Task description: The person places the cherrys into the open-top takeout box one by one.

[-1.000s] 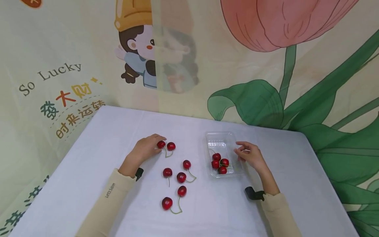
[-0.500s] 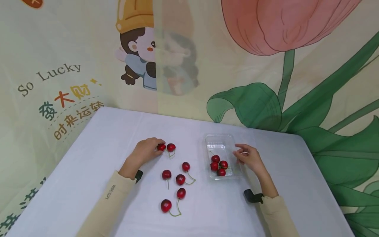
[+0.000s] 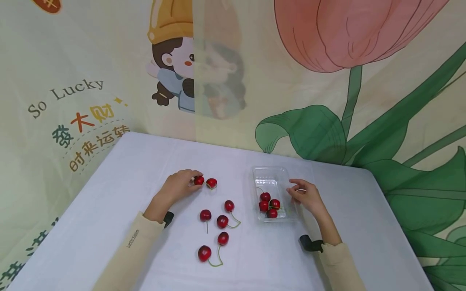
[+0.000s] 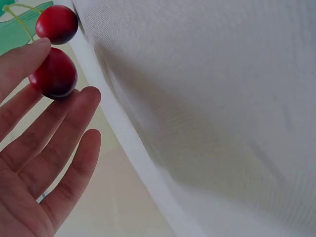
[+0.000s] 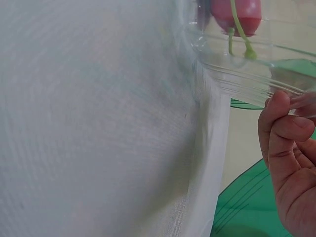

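My left hand (image 3: 179, 185) pinches a red cherry (image 4: 55, 74) between thumb and fingers at the back left. A second cherry (image 3: 211, 183), joined to it by a green stem, sits just to its right. On the right stands a clear plastic container (image 3: 271, 174), with several cherries (image 3: 265, 197) lying toward its near end. My right hand (image 3: 308, 195) holds the container's right rim with curled fingers. The right wrist view shows those fingertips (image 5: 279, 102) at the ridged plastic edge, and a cherry (image 5: 237, 15) behind the clear wall.
Between the arms, several more cherries lie on the white cloth: a single one (image 3: 205, 215), a stemmed pair (image 3: 222, 221) and a nearer pair (image 3: 204, 253). A printed curtain (image 3: 225, 129) hangs right behind the table's back edge (image 3: 204, 143).
The stem of the held pair has swung up from hanging toward the front, and now lies across the right-hand cherry. The left hand keeps its pinch; the right hand stays at the container rim.
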Tool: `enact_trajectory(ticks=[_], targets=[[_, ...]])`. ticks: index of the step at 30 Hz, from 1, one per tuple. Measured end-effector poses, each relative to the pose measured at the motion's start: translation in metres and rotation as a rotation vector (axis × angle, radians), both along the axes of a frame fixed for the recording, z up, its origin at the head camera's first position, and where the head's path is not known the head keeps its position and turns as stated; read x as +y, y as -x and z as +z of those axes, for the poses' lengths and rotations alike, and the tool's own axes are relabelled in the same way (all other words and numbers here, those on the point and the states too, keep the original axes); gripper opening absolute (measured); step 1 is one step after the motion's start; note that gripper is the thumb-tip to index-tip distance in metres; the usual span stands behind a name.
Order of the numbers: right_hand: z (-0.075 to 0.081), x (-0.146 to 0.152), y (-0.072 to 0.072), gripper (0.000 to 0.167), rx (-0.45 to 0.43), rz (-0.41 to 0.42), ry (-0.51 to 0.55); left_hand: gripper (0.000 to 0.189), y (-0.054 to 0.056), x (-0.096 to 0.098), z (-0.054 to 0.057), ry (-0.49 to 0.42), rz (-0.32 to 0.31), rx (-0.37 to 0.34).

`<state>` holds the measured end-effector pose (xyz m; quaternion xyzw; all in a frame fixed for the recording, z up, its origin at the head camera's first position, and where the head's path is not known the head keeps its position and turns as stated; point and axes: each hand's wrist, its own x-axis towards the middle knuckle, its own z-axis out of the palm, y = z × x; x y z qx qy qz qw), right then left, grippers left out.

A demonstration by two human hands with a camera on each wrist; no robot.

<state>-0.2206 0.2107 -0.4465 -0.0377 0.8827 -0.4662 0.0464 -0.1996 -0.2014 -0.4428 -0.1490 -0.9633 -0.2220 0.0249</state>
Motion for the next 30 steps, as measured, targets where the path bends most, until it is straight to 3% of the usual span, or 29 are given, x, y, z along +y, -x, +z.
enact_trajectory(ticks=[10,19,30], targets=[[-0.001,0.001,-0.002,0.043,-0.002,0.002,-0.007,0.036,-0.005,0.002,-0.001,-0.127,-0.008,-0.013],[-0.001,0.005,-0.002,0.043,-0.001,-0.006,-0.016,0.032,-0.007,0.01,0.001,-0.339,-0.105,-0.055],[-0.002,0.005,0.001,0.042,0.035,0.008,0.022,0.032,-0.014,0.025,0.007,-0.459,-0.164,-0.051]])
